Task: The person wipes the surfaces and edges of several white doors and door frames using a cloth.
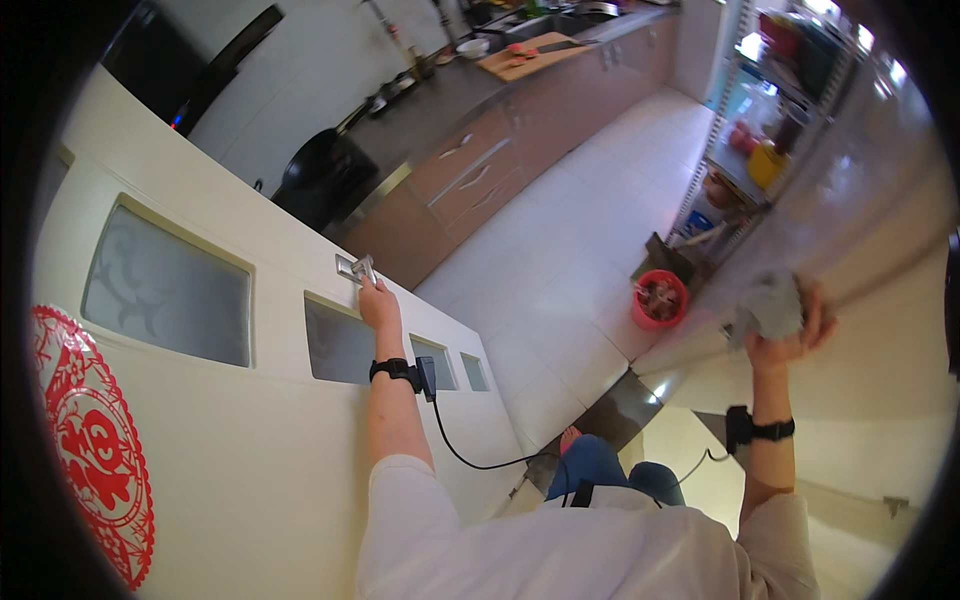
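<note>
My left hand [380, 304] is closed around the metal lever handle [365, 268] of a cream door [247, 427]. The door has several frosted glass panes [169, 281] and a red paper-cut decoration [97, 450] near its left side. Out to the right, my right hand [787, 337] holds a crumpled grey cloth [772, 304] against or close to the cream surface [862, 360] there; contact cannot be told. That hand is blurred. Each wrist wears a black strap with a small cabled device.
Beyond the door lies a tiled kitchen floor [577, 225]. A red bucket of scraps [660, 300] stands beside a metal shelving rack [720, 150]. Along the far counter [450, 97] are a black wok [315, 161] and a wooden cutting board [529, 58] with cut food and a knife.
</note>
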Demonstrator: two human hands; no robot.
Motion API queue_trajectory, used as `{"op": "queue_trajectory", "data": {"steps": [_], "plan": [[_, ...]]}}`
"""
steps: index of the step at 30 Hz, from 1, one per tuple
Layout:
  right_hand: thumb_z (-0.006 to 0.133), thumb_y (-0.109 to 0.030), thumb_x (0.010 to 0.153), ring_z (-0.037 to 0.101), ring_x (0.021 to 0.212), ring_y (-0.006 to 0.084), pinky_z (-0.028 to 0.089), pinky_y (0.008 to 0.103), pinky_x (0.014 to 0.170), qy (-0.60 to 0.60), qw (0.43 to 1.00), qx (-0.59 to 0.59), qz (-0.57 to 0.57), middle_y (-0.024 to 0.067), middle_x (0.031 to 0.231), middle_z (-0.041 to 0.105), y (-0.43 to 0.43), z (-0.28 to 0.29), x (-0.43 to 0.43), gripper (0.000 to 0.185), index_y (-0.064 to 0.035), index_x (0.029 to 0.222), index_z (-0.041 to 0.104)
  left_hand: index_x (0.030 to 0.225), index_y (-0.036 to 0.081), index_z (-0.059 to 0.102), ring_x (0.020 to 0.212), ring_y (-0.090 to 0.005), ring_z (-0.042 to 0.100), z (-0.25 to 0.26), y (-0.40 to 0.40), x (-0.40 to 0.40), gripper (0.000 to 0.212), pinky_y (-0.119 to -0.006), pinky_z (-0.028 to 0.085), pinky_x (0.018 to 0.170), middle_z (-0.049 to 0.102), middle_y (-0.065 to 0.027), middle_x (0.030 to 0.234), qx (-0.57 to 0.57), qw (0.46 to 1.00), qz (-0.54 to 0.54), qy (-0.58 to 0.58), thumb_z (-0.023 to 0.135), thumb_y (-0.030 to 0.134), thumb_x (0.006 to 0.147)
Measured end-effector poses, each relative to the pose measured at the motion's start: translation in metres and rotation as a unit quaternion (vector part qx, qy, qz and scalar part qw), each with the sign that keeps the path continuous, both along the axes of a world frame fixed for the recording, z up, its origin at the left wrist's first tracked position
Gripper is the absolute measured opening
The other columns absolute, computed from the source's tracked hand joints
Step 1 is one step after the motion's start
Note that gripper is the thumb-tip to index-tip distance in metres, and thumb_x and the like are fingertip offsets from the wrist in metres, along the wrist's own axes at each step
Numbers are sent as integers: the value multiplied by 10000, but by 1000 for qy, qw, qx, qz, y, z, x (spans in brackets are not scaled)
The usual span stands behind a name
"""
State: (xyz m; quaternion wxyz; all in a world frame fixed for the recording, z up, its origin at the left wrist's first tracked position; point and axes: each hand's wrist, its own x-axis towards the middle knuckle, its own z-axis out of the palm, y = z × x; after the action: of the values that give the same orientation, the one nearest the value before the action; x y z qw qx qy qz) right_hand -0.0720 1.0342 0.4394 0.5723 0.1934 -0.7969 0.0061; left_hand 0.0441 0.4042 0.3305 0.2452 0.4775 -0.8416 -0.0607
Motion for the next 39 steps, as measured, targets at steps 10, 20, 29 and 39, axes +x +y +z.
{"op": "queue_trajectory", "data": {"steps": [10,20,29,39], "plan": [[614,-66,705,621,995,346,429,489,961,-238,878,-209,360,115,1051,663,-205,13,6,283,-92,981,667,1282,94,579,883,-406,654,29,-30,-66,378,-518,515,732,689,-198,992,-16,990,-129,-51,535,259,944],[424,63,795,628,947,213,477,323,841,-478,550,-594,340,101,982,683,-205,-72,71,316,13,1024,636,1305,97,597,837,-420,650,44,1,-88,407,-504,515,718,692,-209,967,-4,966,-256,-27,549,240,927],[451,24,801,620,878,219,480,349,798,-462,526,-689,188,127,941,678,-190,-105,76,256,41,980,633,1290,130,614,828,-389,661,45,3,-91,381,-471,523,700,695,-193,925,4,934,-356,2,561,209,921],[505,-50,807,646,965,262,497,397,848,-288,576,-754,132,179,990,688,-287,-148,-65,252,33,1001,642,1271,-37,551,1103,-354,597,-10,-128,-323,385,-415,502,902,613,-230,1210,37,883,-463,-75,533,214,979]]}}
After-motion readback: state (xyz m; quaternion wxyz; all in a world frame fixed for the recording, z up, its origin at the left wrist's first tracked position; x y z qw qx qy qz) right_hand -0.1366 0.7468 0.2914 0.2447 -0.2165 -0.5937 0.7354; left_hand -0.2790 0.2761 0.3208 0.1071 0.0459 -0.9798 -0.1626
